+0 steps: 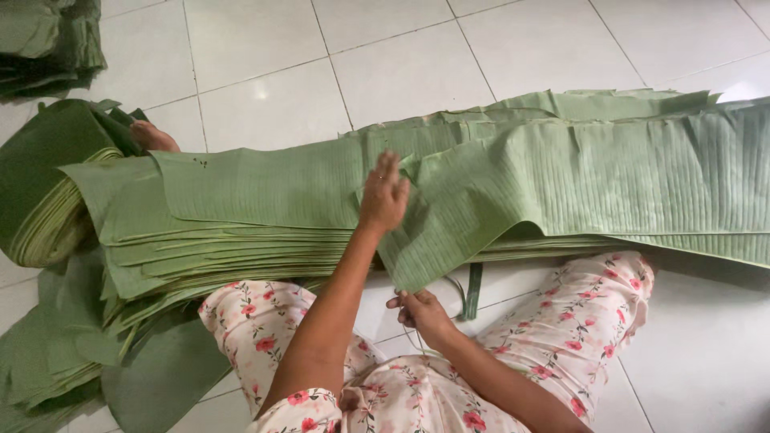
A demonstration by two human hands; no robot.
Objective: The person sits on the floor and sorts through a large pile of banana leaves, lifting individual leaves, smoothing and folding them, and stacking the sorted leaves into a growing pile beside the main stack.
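Observation:
A long stack of green banana leaves lies across the white tiled floor in front of my lap. The top banana leaf is partly lifted and folded toward me. My left hand reaches over the stack and pinches this leaf at its upper edge, near a tear. My right hand is below, close to my knees, closed on the leaf's hanging lower corner, with a thin green fibre trailing from it. My legs in floral fabric are spread under the stack's near edge.
A rolled bundle of leaves lies at the left, with more leaf piles at the lower left and top left corner. A bare foot shows behind the stack's left end. A narrow leaf strip lies on the floor between my knees.

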